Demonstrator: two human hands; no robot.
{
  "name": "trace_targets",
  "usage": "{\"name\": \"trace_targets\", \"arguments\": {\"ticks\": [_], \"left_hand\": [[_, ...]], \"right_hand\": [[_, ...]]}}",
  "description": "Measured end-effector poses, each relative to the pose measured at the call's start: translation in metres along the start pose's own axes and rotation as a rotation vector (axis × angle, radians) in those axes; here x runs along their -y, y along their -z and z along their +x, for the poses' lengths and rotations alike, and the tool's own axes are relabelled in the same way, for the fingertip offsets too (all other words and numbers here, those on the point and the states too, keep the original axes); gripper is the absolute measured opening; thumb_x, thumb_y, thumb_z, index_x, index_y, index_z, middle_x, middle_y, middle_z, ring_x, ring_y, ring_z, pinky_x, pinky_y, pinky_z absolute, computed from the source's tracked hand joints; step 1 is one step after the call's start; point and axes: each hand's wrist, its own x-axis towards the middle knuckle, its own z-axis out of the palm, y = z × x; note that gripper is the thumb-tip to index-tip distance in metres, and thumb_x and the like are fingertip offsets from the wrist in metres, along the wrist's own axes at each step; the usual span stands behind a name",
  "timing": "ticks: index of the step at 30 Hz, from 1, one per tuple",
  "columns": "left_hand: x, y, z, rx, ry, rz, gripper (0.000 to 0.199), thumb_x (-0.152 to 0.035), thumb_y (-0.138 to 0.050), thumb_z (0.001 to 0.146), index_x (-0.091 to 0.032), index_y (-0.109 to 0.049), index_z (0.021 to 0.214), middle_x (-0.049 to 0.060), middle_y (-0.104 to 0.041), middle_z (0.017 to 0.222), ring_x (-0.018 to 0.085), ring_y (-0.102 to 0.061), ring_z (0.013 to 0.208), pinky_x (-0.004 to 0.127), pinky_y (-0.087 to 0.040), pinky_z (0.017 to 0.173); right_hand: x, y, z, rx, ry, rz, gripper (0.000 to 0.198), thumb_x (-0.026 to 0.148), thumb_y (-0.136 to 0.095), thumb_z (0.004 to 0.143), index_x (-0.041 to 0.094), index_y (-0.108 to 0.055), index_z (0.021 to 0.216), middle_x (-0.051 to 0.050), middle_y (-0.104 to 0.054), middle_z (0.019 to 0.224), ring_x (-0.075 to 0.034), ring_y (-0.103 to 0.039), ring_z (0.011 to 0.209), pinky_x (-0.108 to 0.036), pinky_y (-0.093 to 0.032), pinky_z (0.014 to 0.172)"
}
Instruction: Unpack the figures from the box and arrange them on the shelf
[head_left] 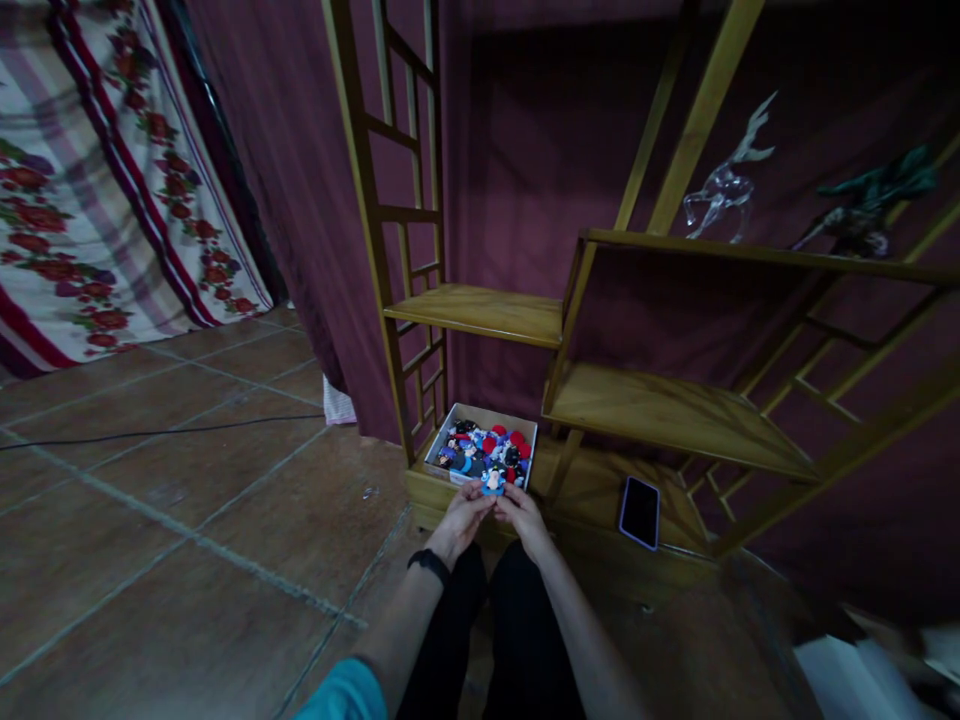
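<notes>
Between my two hands is a small figurine (493,482) with a blue base and a pale upper part, held at the near edge of a box. My left hand (463,515) pinches it from the left; a dark band circles that wrist. From the right, the fingers of my right hand (523,512) close on the same figurine. Just beyond them, an open white cardboard box (491,415) stands on the lowest shelf, filled with several small colourful figurines (469,445) in red, blue, black and white.
A wooden display shelf (480,310) rises in front of me, with uprights and stepped boards. On its bottom board, to the right, lies a phone (640,512). Higher up stand a clear deer ornament (724,190) and a dark green sculpture (874,205). A black cable (165,432) crosses the tiled floor.
</notes>
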Motion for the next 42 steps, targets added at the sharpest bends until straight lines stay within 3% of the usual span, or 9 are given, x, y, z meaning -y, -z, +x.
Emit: {"name": "trace_targets", "arguments": {"ticks": [9, 18, 28, 42], "left_hand": [[0.007, -0.003, -0.006, 0.048, 0.014, -0.053, 0.033, 0.005, -0.068, 0.062, -0.014, -0.056, 0.087, 0.003, -0.066, 0.082, 0.012, -0.064, 0.074, 0.022, -0.050, 0.073], [-0.007, 0.000, -0.014, 0.112, 0.035, -0.040, 0.031, 0.006, -0.067, 0.062, -0.013, -0.058, 0.085, 0.004, -0.065, 0.081, 0.013, -0.064, 0.077, 0.026, -0.048, 0.079], [-0.011, 0.001, -0.013, 0.077, 0.077, -0.099, 0.025, 0.004, -0.065, 0.066, -0.012, -0.059, 0.083, 0.006, -0.064, 0.084, 0.014, -0.063, 0.082, 0.031, -0.047, 0.087], [-0.006, 0.000, -0.008, 0.046, 0.067, -0.071, 0.028, 0.005, -0.066, 0.065, -0.013, -0.059, 0.086, 0.004, -0.064, 0.078, 0.012, -0.063, 0.072, 0.027, -0.049, 0.079]], "right_hand": [[0.007, 0.006, -0.010, 0.005, 0.048, -0.047, 0.046, 0.042, -0.073, 0.057, 0.021, -0.065, 0.097, -0.004, -0.067, 0.092, -0.016, -0.062, 0.075, -0.029, -0.049, 0.066], [0.009, -0.001, -0.010, -0.021, 0.015, -0.099, 0.042, 0.042, -0.074, 0.053, 0.018, -0.067, 0.086, -0.001, -0.067, 0.078, -0.012, -0.059, 0.060, -0.025, -0.048, 0.057], [0.008, -0.001, -0.007, -0.026, 0.007, -0.065, 0.044, 0.040, -0.074, 0.053, 0.018, -0.066, 0.091, -0.001, -0.067, 0.078, -0.012, -0.059, 0.063, -0.024, -0.047, 0.059], [0.014, 0.005, -0.010, 0.045, -0.028, -0.098, 0.042, 0.039, -0.074, 0.055, 0.020, -0.067, 0.091, -0.002, -0.067, 0.084, -0.013, -0.060, 0.070, -0.024, -0.047, 0.063]]}}
